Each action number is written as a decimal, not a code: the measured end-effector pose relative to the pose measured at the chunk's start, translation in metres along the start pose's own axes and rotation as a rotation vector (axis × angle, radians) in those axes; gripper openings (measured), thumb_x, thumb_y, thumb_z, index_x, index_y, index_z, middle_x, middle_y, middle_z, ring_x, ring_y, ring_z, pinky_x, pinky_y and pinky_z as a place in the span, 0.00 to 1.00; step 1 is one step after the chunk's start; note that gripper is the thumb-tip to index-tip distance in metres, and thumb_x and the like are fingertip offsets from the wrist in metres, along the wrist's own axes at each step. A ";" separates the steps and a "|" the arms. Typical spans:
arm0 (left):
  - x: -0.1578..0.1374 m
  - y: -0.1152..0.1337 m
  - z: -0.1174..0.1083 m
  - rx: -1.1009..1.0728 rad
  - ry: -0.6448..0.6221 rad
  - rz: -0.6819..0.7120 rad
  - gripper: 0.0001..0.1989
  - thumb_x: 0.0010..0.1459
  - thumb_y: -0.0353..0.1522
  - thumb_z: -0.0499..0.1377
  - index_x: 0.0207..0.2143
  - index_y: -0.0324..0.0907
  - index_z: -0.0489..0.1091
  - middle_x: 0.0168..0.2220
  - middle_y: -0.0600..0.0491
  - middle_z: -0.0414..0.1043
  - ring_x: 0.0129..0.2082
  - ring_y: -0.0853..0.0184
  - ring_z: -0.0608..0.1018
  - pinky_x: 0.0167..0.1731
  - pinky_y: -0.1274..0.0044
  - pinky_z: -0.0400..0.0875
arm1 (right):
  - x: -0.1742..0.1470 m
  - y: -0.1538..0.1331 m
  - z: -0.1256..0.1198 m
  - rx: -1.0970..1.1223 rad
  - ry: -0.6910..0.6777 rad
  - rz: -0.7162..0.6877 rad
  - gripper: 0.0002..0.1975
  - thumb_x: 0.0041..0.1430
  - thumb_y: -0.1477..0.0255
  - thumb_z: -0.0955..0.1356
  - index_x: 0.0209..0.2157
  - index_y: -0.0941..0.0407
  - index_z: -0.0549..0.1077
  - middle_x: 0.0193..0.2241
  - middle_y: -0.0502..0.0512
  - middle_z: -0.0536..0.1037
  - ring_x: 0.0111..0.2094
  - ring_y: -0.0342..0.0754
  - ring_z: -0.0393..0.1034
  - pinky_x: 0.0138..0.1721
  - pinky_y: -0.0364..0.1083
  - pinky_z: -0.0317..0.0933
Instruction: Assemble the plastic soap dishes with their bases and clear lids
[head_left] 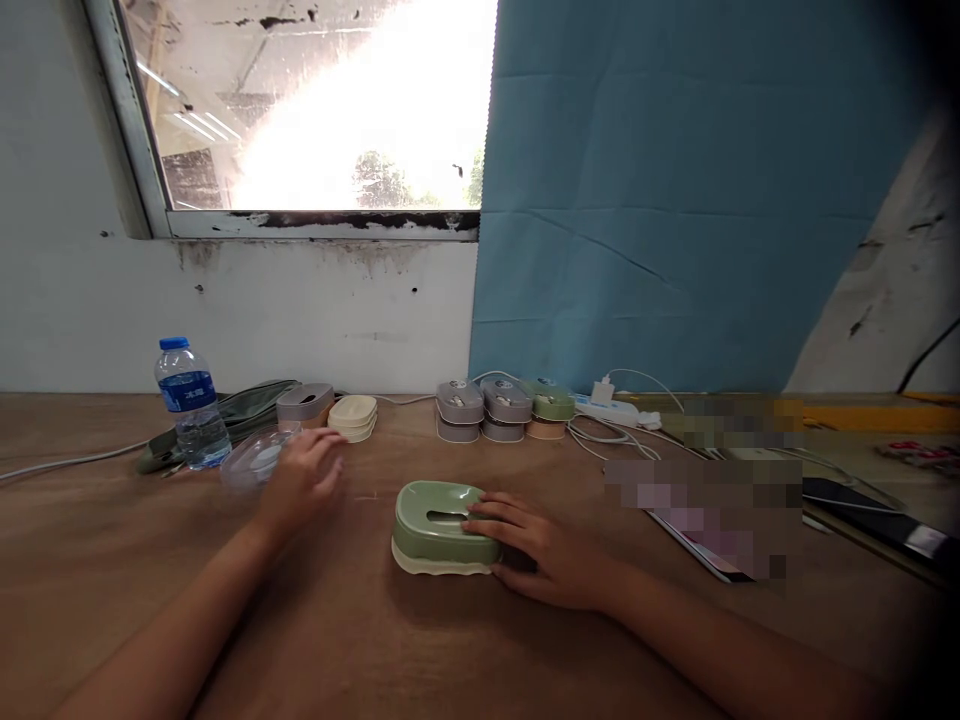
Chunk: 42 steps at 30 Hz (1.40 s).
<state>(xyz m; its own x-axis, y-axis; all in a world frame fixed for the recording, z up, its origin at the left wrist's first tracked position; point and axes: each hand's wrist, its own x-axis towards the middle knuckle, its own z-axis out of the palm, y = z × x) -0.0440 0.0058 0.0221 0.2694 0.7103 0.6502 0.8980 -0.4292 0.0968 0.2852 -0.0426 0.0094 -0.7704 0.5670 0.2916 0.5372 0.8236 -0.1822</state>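
A green oval plastic box (442,532) with a slot in its top and a cream, wavy-edged base sits on the brown table in front of me. My right hand (532,550) grips its right end, with fingers over the top and the thumb low on the side. Off to the left, my left hand (306,475) is raised a little, slightly blurred, its fingers stretched out and apart. Beside it lies a clear plastic piece (251,462), also blurred. Just beyond those fingers are stacked small cream trays (352,417) and a grey slotted cover (305,400).
Stacked grey boxes (460,403) and a green-and-orange stack (551,405) line the wall. A water bottle (191,410) stands at left by a dark green bag (251,408). At right are a power strip (615,410), cables and a phone-like device (697,545).
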 end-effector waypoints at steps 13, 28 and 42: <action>-0.001 -0.042 -0.005 0.419 -0.208 -0.523 0.15 0.55 0.30 0.45 0.41 0.37 0.66 0.44 0.42 0.70 0.43 0.52 0.70 0.42 0.64 0.58 | 0.000 0.000 0.000 -0.107 -0.034 -0.131 0.22 0.61 0.68 0.59 0.57 0.53 0.56 0.51 0.57 0.65 0.54 0.50 0.54 0.55 0.54 0.51; 0.006 -0.015 -0.017 -0.146 0.276 -0.317 0.13 0.58 0.37 0.46 0.39 0.38 0.62 0.41 0.43 0.68 0.44 0.55 0.70 0.45 0.63 0.61 | 0.000 -0.002 -0.002 -0.172 -0.038 -0.179 0.21 0.61 0.68 0.58 0.57 0.53 0.56 0.52 0.54 0.67 0.51 0.52 0.57 0.52 0.53 0.54; -0.016 0.085 0.017 -1.892 -0.175 -0.685 0.10 0.51 0.36 0.58 0.29 0.39 0.60 0.27 0.57 0.69 0.31 0.59 0.78 0.36 0.65 0.72 | 0.001 -0.007 -0.003 -0.217 -0.021 -0.200 0.21 0.61 0.70 0.59 0.56 0.52 0.57 0.51 0.53 0.68 0.52 0.51 0.57 0.51 0.52 0.55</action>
<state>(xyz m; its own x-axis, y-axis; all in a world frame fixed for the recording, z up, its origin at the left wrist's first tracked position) 0.0337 -0.0324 0.0074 0.2378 0.9645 0.1152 -0.5453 0.0345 0.8375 0.2817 -0.0482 0.0135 -0.8741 0.3954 0.2821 0.4327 0.8977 0.0828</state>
